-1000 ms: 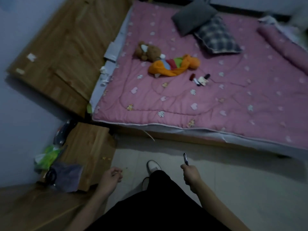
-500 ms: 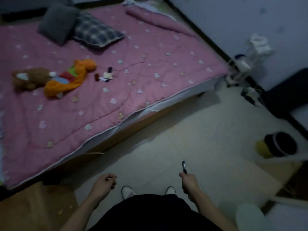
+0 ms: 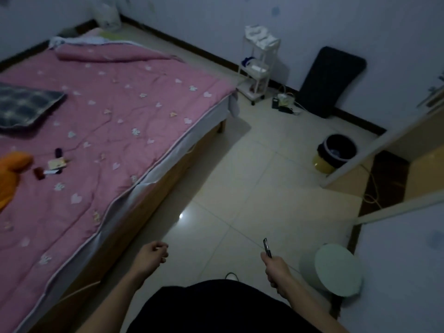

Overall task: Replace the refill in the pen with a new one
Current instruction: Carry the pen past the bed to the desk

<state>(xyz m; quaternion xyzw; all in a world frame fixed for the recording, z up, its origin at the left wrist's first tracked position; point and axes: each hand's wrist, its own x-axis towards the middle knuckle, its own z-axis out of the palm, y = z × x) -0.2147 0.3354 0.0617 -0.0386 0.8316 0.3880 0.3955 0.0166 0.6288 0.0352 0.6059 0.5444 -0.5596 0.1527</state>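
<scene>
My right hand (image 3: pixel 276 267) is closed around a dark pen (image 3: pixel 267 247), whose upper end sticks up out of the fist. The hand hangs low at the right, over the tiled floor. My left hand (image 3: pixel 151 257) is at the lower middle with its fingers curled in and nothing in it. No loose refill shows in the dim room. Small items (image 3: pixel 51 167) lie far off on the pink bed cover, too blurred to name.
A bed with a pink quilt (image 3: pixel 115 121) fills the left. A round pale stool (image 3: pixel 336 270) stands close by my right hand. A yellow bin with a black liner (image 3: pixel 335 152), a white trolley (image 3: pixel 258 68), a dark panel (image 3: pixel 329 80) and an open door (image 3: pixel 408 145) lie ahead and right.
The view has swung to the right, from the bedside cabinet and bed to the far corner, bin and door. Both hands keep the same pose, the pen still in the right.
</scene>
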